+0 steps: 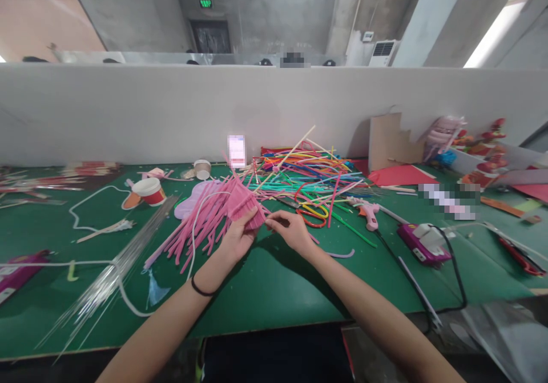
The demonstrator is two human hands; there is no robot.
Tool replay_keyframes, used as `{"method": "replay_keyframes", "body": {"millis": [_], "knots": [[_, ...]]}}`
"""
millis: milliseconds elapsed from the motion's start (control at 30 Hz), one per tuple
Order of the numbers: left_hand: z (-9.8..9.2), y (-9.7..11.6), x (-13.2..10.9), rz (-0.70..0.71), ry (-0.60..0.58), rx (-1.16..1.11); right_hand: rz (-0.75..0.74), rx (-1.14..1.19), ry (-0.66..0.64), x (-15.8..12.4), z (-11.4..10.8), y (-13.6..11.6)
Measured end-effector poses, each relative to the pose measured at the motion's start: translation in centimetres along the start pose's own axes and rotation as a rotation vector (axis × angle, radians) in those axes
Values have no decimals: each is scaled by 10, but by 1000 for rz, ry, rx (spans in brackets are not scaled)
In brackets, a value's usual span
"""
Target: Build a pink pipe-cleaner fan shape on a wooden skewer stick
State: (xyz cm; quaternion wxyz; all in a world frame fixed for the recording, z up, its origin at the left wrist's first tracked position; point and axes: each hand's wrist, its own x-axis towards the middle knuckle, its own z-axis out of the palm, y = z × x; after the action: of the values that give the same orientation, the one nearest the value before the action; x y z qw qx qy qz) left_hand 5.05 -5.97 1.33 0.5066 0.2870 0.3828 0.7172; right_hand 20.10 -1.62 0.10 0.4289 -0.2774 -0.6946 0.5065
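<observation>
Bare forearms [368, 309], fingers [247, 218] on ribbed pink panel [240, 200]

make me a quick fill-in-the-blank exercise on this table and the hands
1. The left hand holds a woven piece coloured ____.
2. A dark band circles the ____ wrist.
3. The table has a ____ surface.
4. In the picture, the glue gun lies to the ____ of the right hand.

Missing words: pink; left; green; right

My table [265, 309]: green
My left: paper cup [154, 196], silvery rods [128, 253], blue tassel [157, 293]
Ahead: heap of coloured stems [306, 167]
My right: glue gun [370, 217], purple power strip [411, 239]
</observation>
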Motion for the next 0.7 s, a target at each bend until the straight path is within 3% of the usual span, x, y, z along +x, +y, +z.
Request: {"method": "replay_keyframes", "body": {"millis": [100, 300, 500, 700], "knots": [[5, 4, -3, 44, 97, -38, 128, 101, 2, 2, 0, 4], [13, 6, -6, 316, 265, 6, 293, 344, 25, -4, 8, -9], [11, 0, -8, 370, 237, 95, 332, 516, 148, -5, 11, -11], [14, -1, -9, 295, 204, 73, 311, 472, 107, -5, 12, -12]]}}
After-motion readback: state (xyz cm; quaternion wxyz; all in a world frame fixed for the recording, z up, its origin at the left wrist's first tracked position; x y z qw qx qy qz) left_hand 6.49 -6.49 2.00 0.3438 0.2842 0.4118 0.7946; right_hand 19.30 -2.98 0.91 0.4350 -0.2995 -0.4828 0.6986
